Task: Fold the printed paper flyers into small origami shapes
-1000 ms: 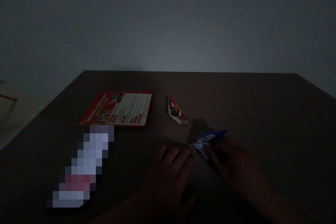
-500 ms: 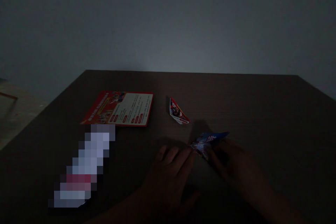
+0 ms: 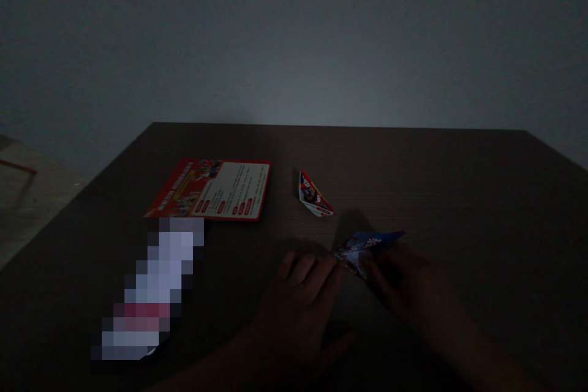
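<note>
A blue, printed sheet of paper (image 3: 361, 252), folded to a pointed shape, is between my hands low on the table. My right hand (image 3: 413, 294) grips its right side, thumb and fingers closed round it and partly lost in shadow. At the paper's left tip rest the fingertips of my left hand (image 3: 301, 300); this hand lies palm down on the table, its thumb apart from the fingers. Beyond them stands a small folded paper piece (image 3: 315, 196), red, white and dark, triangular in outline.
A red and white printed booklet or card stack (image 3: 229, 190) lies left of centre on the dark wooden table (image 3: 413, 165). In front of it is a long pixelated pale object (image 3: 156, 282) that I cannot identify. A grey wall (image 3: 390, 43) rises behind. The light is dim.
The whole view has shifted very slightly, so things sit a little further right. Both hands keep nearly the same places on the folded paper.
</note>
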A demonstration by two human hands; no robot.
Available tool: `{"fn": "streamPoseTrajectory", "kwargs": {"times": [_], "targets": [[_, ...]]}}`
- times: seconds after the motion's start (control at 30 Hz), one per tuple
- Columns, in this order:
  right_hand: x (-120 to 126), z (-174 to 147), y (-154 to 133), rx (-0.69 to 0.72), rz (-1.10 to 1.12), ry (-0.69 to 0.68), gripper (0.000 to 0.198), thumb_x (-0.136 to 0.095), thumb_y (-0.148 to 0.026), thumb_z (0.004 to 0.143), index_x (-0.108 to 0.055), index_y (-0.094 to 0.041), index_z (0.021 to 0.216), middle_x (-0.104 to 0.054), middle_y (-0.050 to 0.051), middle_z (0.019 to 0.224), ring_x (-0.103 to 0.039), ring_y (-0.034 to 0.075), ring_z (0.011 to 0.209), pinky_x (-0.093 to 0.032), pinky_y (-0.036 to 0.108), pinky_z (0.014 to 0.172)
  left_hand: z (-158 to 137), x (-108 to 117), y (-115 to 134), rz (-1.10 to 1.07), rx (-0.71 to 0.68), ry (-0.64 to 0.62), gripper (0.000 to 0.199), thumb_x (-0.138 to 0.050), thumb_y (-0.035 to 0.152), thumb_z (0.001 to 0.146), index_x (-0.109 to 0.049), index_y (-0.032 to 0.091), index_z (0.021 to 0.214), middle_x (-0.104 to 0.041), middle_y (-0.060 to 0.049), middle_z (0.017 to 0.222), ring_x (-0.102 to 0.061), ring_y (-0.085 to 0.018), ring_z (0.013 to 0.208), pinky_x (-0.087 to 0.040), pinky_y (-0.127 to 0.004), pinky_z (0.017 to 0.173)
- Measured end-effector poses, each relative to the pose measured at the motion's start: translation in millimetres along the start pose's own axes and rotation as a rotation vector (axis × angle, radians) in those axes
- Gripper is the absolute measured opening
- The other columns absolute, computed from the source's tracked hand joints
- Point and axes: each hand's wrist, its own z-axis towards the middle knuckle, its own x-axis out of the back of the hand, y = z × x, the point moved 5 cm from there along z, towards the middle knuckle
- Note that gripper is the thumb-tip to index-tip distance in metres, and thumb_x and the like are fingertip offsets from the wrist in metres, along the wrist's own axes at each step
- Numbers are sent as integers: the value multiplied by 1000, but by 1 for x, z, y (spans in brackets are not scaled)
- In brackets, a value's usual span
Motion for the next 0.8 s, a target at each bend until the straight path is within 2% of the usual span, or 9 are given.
{"fn": "streamPoseTrajectory", "kwargs": {"times": [0.2, 0.37, 0.67, 0.8], "targets": [[0, 0, 1, -7, -7, -3, 23, -50, -35, 89, -64, -20, 78, -67, 5, 77, -65, 21, 70, -47, 31, 60, 0, -3, 0, -18, 7, -5, 66, -35, 59, 89, -33, 18, 140, -40, -8, 143, -40, -28, 121, -24, -48, 102], [0, 0, 0, 7, 7, 3, 22, -49, -33, 89, -64, -20, 81, -67, 5, 77, -65, 19, 67, -46, 29, 58, 0, -5, -3, -5, 12, 42, 67, -38, 60, 87, -34, 18, 140, -42, -9, 141, -40, -30, 120, -23, -51, 102], [3, -1, -2, 26, 26, 11, 20, -49, -31, 89, -64, -20, 81, -66, 5, 78, -64, 19, 68, -46, 29, 59, -1, -6, -3, -13, 29, 41, 65, -37, 62, 87, -34, 23, 139, -41, -7, 142, -40, -29, 120, -23, -51, 102], [2, 0, -2, 0, 18, -28, 21, -49, -32, 89, -63, -20, 80, -66, 5, 78, -64, 20, 70, -46, 31, 61, -2, -8, -2, -17, 41, 25, 64, -35, 61, 88, -31, 25, 141, -39, -6, 143, -39, -29, 121, -22, -52, 101]]}}
